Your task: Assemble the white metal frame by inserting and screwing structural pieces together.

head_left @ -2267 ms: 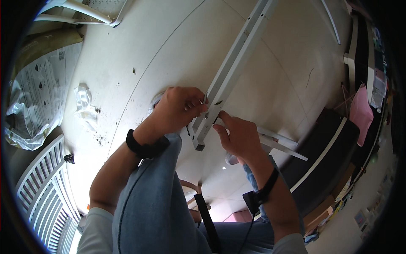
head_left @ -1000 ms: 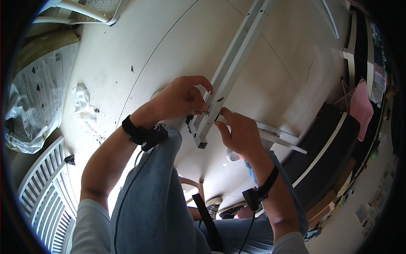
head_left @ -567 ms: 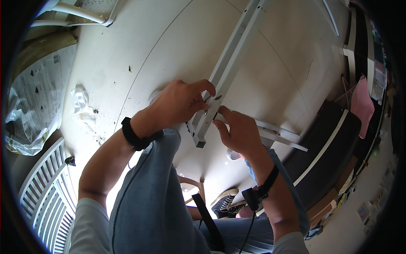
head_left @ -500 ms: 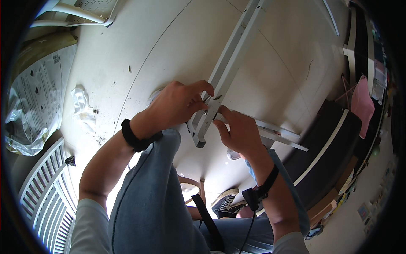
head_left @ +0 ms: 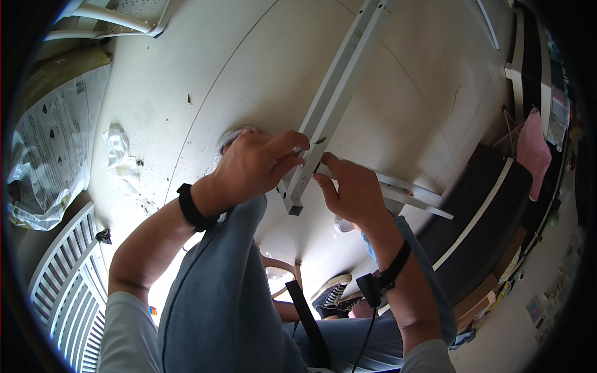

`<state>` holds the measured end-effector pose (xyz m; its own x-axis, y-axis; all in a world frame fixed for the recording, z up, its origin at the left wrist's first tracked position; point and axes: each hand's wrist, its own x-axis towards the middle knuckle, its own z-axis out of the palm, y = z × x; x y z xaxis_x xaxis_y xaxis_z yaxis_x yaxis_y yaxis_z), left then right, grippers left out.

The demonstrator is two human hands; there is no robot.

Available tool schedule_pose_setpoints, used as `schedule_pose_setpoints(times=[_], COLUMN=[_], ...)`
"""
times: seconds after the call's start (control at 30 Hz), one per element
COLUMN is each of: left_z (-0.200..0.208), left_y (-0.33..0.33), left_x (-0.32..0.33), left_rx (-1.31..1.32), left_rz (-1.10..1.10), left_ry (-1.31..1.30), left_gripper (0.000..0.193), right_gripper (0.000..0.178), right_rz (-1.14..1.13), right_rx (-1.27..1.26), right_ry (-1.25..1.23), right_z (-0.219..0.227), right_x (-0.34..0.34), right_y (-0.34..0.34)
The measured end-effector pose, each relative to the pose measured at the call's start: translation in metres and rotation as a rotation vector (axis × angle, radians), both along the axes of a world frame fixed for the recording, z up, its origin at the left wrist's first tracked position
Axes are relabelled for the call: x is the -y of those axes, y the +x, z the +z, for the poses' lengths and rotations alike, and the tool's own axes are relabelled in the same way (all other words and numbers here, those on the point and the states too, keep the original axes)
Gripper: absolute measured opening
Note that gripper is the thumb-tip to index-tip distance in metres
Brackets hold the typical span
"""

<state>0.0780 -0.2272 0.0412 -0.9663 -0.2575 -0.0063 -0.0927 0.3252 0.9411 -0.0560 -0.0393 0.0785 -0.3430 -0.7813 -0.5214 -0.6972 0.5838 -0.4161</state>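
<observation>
A white metal frame (head_left: 339, 102) of long square bars runs from the top of the view to a joint between my hands. My left hand (head_left: 252, 163) is at the left side of the joint, thumb and forefinger pinched around something small that I cannot make out. A small bolt head shows by the thumb tip. My right hand (head_left: 356, 191) grips the frame's crossbar (head_left: 404, 189) just right of the joint, thumb below and forefinger on top. A black end cap (head_left: 295, 211) closes the near end of the long bar.
Crumpled clear plastic (head_left: 120, 152) and dark crumbs lie on the floor at left, near a large plastic bag (head_left: 56, 137). A white slatted chair (head_left: 68, 273) stands lower left. A dark cushioned seat (head_left: 469, 217) stands at right, with pink cloth (head_left: 532, 155) beyond it.
My left hand has shifted slightly left and turned, its fingertips staying by the joint. The right hand keeps its hold, and the frame is almost unmoved.
</observation>
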Motion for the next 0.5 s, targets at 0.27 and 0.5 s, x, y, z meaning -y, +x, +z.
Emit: schedule_pose_setpoints(times=[0.27,0.5], left_z=[-0.0013,0.0062], left_y=[0.0013,-0.0064], left_x=[0.0007,0.0068], left_rx=[-0.098,0.223], left_rz=[-0.104,0.026], left_ry=[-0.199,0.313], left_gripper=[0.022,0.027], right_gripper=[0.030,0.030], right_rz=[-0.006,-0.031], right_rx=[0.003,0.015], right_ry=[-0.013,0.004], right_z=[0.0017,0.0016], right_x=[0.0020,0.0006], right_y=[0.0001,0.0002])
